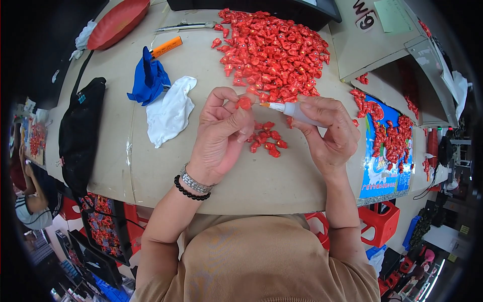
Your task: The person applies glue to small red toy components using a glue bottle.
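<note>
My left hand [221, 128] pinches a small red plastic piece [244, 103] between thumb and fingers, above the table. From the right, my right hand [327, 128] grips a small translucent squeeze bottle [302, 112] held nearly level. Its thin nozzle tip points at the red piece and comes close to it; whether they touch I cannot tell. Below and between my hands lies a small cluster of red pieces [267, 138]. Beyond my hands spreads a large heap of similar red pieces [274, 55].
Left on the table [166, 176] are a white cloth [170, 111], a blue cloth [149, 79], an orange marker [167, 47] and a black pouch [82, 136]. A red bowl [119, 23] stands far left. More red pieces lie on a blue sheet [380, 189] at right, beside an open cabinet [392, 80].
</note>
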A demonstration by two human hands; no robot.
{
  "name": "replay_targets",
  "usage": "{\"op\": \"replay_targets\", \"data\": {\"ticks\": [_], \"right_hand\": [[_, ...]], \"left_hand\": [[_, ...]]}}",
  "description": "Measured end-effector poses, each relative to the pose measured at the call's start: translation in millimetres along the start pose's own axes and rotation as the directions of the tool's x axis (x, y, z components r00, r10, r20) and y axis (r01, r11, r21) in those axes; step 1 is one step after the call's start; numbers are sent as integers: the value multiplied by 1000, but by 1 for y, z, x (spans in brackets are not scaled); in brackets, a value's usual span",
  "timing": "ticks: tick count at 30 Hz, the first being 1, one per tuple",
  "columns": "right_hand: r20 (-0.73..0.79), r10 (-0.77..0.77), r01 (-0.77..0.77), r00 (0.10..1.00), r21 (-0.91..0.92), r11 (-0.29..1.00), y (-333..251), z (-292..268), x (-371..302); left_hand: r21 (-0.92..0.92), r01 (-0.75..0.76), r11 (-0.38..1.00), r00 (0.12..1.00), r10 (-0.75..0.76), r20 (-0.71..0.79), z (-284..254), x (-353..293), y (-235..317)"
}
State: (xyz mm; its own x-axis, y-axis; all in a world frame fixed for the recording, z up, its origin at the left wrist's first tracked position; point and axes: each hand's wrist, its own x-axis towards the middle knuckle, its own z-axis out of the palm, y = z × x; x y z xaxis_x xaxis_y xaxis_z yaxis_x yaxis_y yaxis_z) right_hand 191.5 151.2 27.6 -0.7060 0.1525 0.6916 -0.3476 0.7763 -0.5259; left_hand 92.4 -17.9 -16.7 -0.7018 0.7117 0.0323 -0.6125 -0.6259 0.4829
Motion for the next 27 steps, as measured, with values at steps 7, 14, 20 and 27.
{"op": "replay_targets", "data": {"ticks": [7,14,20,27], "right_hand": [[-85,52,-47,995,55,997,-3,2,2],[-77,23,-17,997,78,997,-2,2,1],[-59,30,-24,998,92,995,-3,4,0],[-61,44,-38,997,96,995,-4,3,0]], "left_hand": [[-30,31,999,999,-31,20,1,-1,-1],[-24,67,997,998,-67,2,9,-2,-1],[-8,64,998,998,-64,18,5,-2,-3],[37,84,996,996,-84,4,7,-2,-2]]}}
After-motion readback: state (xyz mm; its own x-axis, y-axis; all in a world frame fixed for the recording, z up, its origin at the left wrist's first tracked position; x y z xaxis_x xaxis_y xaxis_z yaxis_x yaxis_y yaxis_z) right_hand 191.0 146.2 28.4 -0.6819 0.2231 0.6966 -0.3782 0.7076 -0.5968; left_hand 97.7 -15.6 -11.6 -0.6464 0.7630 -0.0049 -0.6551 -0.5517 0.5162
